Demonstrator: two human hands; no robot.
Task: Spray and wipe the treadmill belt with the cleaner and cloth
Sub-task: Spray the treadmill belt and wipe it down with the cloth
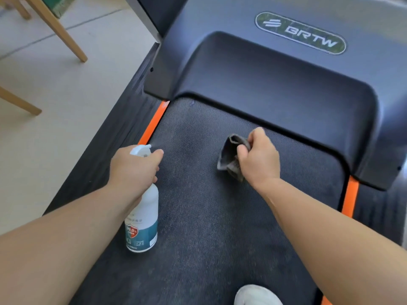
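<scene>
The dark textured treadmill belt (198, 216) fills the middle of the view, edged by orange strips. My left hand (134, 170) grips the neck of a white spray bottle (143, 221) with a teal label, held over the belt's left side, nozzle pointing forward. A faint mist shows just ahead of the nozzle. My right hand (259, 159) holds a crumpled grey cloth (231, 155) just above or on the belt, near the motor cover.
The dark motor cover (275, 84) with a BRTW logo lies ahead. Ribbed side rails (114, 137) flank the belt. Wooden chair legs (55, 27) stand on the pale floor at left. A white shoe (255, 296) rests on the belt at the bottom.
</scene>
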